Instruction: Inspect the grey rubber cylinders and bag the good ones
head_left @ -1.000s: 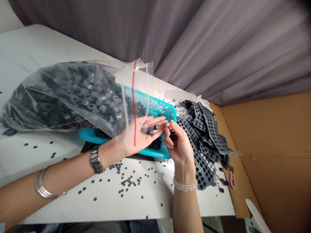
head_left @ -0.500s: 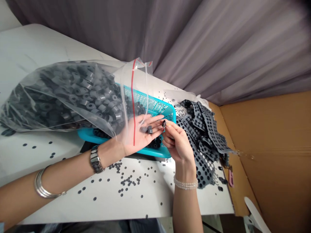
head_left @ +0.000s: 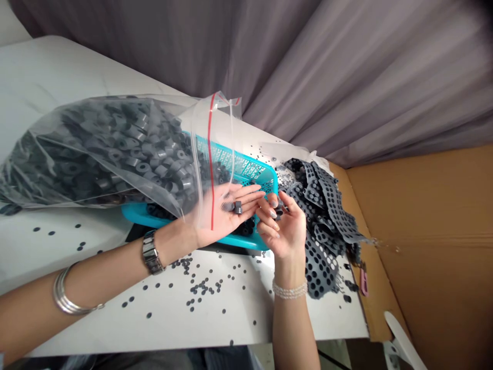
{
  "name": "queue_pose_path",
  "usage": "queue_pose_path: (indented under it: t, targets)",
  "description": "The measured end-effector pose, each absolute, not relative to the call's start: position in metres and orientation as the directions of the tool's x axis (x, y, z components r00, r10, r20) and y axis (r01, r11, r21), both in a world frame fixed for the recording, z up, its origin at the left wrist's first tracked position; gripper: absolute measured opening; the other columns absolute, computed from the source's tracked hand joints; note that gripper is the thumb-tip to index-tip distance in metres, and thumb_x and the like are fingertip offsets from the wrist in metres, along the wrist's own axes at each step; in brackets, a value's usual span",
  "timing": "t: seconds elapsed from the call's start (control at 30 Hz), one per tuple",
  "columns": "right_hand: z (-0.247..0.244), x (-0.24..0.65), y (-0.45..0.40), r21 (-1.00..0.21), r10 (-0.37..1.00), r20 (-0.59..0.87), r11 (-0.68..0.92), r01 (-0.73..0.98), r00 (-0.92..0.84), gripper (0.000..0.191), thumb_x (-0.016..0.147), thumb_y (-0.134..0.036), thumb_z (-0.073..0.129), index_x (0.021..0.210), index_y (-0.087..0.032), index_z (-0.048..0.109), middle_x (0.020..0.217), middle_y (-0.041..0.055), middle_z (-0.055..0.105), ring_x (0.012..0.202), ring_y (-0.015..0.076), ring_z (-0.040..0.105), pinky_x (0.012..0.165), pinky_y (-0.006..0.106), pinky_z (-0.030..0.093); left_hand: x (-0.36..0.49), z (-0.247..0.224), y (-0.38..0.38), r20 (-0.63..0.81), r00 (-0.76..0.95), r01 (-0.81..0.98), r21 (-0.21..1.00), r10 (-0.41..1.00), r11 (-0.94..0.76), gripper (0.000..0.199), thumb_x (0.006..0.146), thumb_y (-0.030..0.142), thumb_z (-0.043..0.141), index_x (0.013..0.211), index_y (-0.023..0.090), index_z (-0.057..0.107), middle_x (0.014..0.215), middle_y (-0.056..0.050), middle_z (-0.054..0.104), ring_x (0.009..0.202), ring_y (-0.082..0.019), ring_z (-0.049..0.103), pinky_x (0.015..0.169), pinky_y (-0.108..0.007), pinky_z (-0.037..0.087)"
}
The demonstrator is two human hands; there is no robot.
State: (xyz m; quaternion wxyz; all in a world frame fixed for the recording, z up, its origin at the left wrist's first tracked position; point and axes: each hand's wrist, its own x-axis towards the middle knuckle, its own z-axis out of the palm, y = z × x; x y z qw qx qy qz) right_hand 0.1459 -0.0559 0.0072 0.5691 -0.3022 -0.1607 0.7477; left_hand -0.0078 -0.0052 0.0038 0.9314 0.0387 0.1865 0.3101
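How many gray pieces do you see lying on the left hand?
2 visible on the left hand: one clear gray piece, and a blurred piece beside it, seen through the clear bag. Others may be hidden.

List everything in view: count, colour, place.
Zip bag: 1, clear, red stripe, left-centre
Ring-shaped pieces: many, grey, in bag
Basket: 1, turquoise, behind hands
Small discs: dozens, dark, scattered on table
Dotted sheets: uncountable pile, dark grey, right of basket
Pink-handled item: 1, on cardboard
Cardboard: count unclear, brown, right
Table: 1, white, beneath
Curtain: count unclear, grey-purple, back
Watch: 1, silver and dark, left wrist
Bracelet: count unclear, pale beads, right wrist
Left hand: 1, bare, palm up, grey piece on it
Right hand: 1, bare, fingers curled, beside left fingertips
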Motion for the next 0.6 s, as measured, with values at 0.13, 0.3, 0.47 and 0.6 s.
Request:
queue_pose_path:
  t: [0.13,0.3,0.47,0.6]
  targets:
    - [0.006,0.143,-0.054,-0.605,0.948,-0.298,-0.280,-0.746,-0.114,0.024,0.084,-0.030,0.053,0.065,-0.015,0.057,0.062,-0.0039,0.043,0.042,0.0032,0.021,0.029,0.011,0.016,-0.008,0.004,-0.004,-0.336,0.732,-0.569,0.177,0.593,0.803,0.054,0.087,0.018,0.046,0.136,-0.004,0.042,0.134,-0.023,0.055,0.128,-0.025,0.050,0.107,-0.032,0.042]
    - [0.008,0.137,-0.056,-0.836,0.961,-0.266,-0.192,-0.514,0.075,0.022,0.077,-0.017,0.056,0.095,-0.018,0.068,0.061,-0.0057,0.045,0.043,0.0041,0.018,0.034,0.016,0.013,-0.007,0.001,-0.003,-0.303,0.720,-0.607,0.162,0.625,0.778,0.054,0.089,0.021,0.040,0.137,-0.005,0.041,0.125,-0.023,0.062,0.120,-0.024,0.057,0.105,-0.034,0.043]
    - [0.010,0.123,-0.060,-0.990,0.979,-0.129,-0.137,0.043,0.159,0.019,0.085,-0.034,0.061,0.094,-0.019,0.070,0.054,-0.0076,0.034,0.046,0.0068,0.022,0.042,0.022,0.020,-0.010,0.000,-0.002,-0.319,0.706,-0.591,0.228,0.633,0.774,0.054,0.090,0.024,0.042,0.138,0.000,0.042,0.128,-0.019,0.061,0.120,-0.022,0.057,0.107,-0.032,0.039]
    - [0.012,0.114,-0.062,-0.912,0.975,-0.013,-0.103,0.397,0.223,0.019,0.080,-0.036,0.069,0.085,-0.018,0.066,0.060,-0.0052,0.046,0.056,0.0090,0.038,0.055,0.025,0.033,-0.012,0.001,-0.002,-0.286,0.713,-0.578,0.277,0.640,0.768,0.055,0.088,0.028,0.045,0.138,0.006,0.045,0.140,-0.015,0.053,0.130,-0.020,0.048,0.110,-0.032,0.034]
